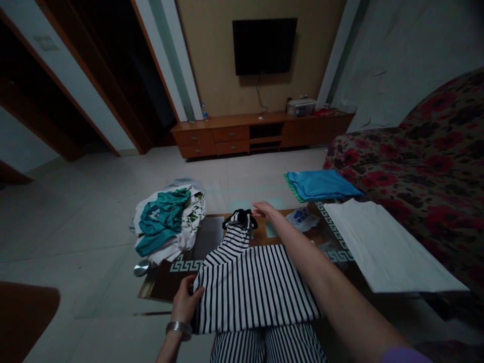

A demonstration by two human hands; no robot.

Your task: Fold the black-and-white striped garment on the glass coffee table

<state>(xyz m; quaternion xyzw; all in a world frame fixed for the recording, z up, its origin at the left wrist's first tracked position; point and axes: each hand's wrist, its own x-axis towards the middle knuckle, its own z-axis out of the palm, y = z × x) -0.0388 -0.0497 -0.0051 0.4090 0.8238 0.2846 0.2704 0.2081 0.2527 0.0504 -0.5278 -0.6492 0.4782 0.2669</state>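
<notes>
A black-and-white striped garment [253,282] lies spread on a low dark table [170,280] in front of me, its narrow end pointing away. My left hand [186,301], with a metal bracelet on the wrist, grips the garment's near left edge. My right hand [264,210] reaches across the cloth to the far end and touches the bunched striped part by the black trim [239,218]. A further part of the striped cloth hangs over the table's near edge.
A heap of white and teal clothes [168,222] lies at the table's left. Folded blue clothes [319,184] and a white sheet [381,249] lie to the right, beside a floral sofa [423,166]. A TV cabinet [260,132] stands at the far wall.
</notes>
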